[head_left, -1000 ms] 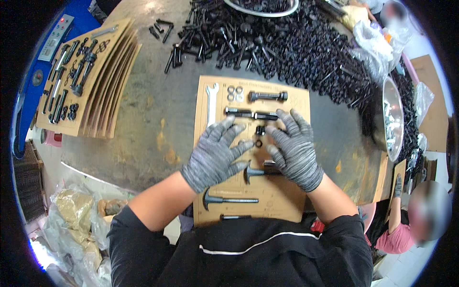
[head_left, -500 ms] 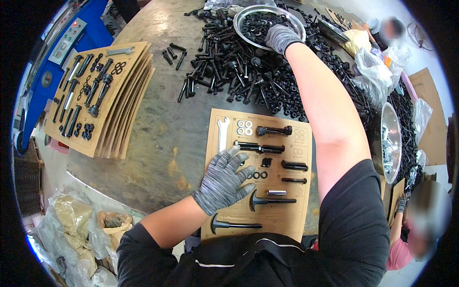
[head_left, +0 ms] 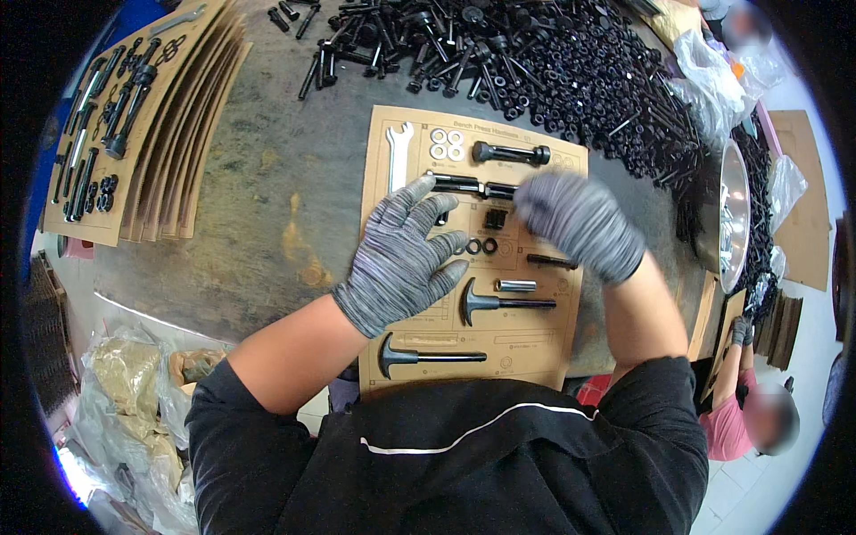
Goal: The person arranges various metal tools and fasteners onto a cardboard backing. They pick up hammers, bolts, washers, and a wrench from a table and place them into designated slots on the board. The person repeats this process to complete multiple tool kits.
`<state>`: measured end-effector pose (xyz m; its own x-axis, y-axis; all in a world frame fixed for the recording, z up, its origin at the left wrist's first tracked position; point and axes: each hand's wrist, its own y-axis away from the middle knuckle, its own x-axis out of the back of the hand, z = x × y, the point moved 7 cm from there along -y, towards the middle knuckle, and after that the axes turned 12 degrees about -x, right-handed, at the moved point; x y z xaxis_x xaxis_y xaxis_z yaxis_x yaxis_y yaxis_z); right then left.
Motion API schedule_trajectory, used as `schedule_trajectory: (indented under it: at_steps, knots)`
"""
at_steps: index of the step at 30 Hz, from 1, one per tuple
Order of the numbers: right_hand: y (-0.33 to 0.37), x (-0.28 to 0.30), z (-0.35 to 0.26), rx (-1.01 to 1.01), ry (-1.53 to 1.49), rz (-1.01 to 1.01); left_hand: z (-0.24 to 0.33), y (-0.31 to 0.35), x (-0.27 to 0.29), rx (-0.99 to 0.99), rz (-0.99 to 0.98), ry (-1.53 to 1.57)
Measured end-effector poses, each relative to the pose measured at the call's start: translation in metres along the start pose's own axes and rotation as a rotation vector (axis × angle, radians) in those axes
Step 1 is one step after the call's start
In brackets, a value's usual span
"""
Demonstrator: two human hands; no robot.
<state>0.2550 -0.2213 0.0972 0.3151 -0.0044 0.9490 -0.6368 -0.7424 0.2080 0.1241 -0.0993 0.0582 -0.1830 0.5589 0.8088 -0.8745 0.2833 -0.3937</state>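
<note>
A printed brown cardboard sheet (head_left: 419,312) lies in front of me with hardware set out on it. My left hand (head_left: 397,250), in a grey knit glove, rests on its left part with fingers spread, holding nothing. My right hand (head_left: 580,223), gloved alike, is over the right part, smeared by motion; its fingers and anything in them cannot be made out. The sheet bears a wrench (head_left: 399,156), silver washers (head_left: 447,144), black bolts (head_left: 511,153), small black nuts (head_left: 496,218), black rings (head_left: 482,246), a silver sleeve (head_left: 515,285) and two black T-shaped pieces (head_left: 508,303).
Loose black bolts and nuts (head_left: 535,71) are heaped along the far side. Filled cardboard sheets (head_left: 134,169) stack at the left. A metal bowl (head_left: 733,218) and plastic bags (head_left: 704,80) stand right. A co-worker in pink (head_left: 731,419) is at the lower right.
My right hand has come back from the metal bowl on the far heap to above the cardboard sheet. My left hand stays on the sheet. The view has shifted, and that bowl is out of sight.
</note>
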Motion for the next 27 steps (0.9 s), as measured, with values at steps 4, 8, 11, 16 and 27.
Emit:
schedule_trajectory:
  at_steps: [4,8,11,16,27]
  knots:
    - [0.044,-0.041,0.003,-0.266,-0.067,-0.084,0.015,-0.007,0.000,-0.089,-0.065,-0.043]
    - [0.061,-0.043,0.004,-0.325,-0.230,0.029,0.020,-0.008,-0.009,-0.131,-0.150,-0.108]
    - [0.065,-0.049,0.005,-0.326,-0.215,0.075,0.020,-0.008,-0.019,-0.141,-0.223,-0.146]
    - [0.072,-0.043,0.001,-0.255,-0.220,0.272,0.026,-0.011,-0.015,-0.151,-0.183,-0.122]
    - [0.148,-0.057,0.155,-0.590,-0.516,0.794,-0.150,-0.041,0.099,0.774,0.352,-0.301]
